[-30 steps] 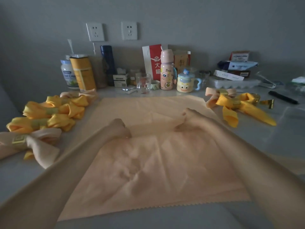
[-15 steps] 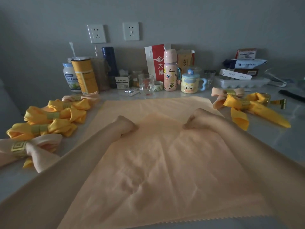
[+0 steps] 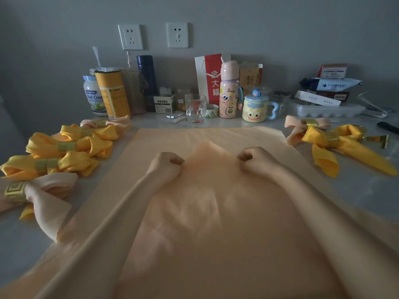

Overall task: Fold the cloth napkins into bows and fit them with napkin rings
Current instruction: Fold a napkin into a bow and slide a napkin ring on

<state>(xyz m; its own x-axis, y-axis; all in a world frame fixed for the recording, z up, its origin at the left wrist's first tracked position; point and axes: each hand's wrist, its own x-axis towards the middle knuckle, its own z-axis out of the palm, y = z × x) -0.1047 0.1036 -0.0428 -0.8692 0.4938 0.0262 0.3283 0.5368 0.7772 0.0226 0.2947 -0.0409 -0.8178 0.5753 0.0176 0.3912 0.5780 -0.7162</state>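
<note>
A large peach cloth napkin (image 3: 207, 223) lies spread over the table in front of me. My left hand (image 3: 167, 168) and my right hand (image 3: 253, 160) are both closed on its raised middle fold, a hand's width apart, and the cloth humps up between them. Several finished yellow bows (image 3: 64, 152) with rings lie at the left, with a peach bow (image 3: 36, 190) in a gold ring nearest me. At the right lie a peach bow (image 3: 306, 126) and a yellow bow (image 3: 341, 145), each ringed. A loose gold napkin ring (image 3: 380, 140) sits beside them.
Along the wall stand jars, a yellow canister (image 3: 112, 93), a dark flask (image 3: 146, 80), a drinking glass (image 3: 195, 108), a pink bottle (image 3: 228, 91), a cartoon mug (image 3: 254, 108), a red-and-white bag (image 3: 210, 78), an egg tray (image 3: 326, 110) and stacked boxes. A black pen (image 3: 388, 127) lies far right.
Both hands have slid away from me along the napkin, carrying its gathered fold toward the far edge. My view has dropped closer to the cloth.
</note>
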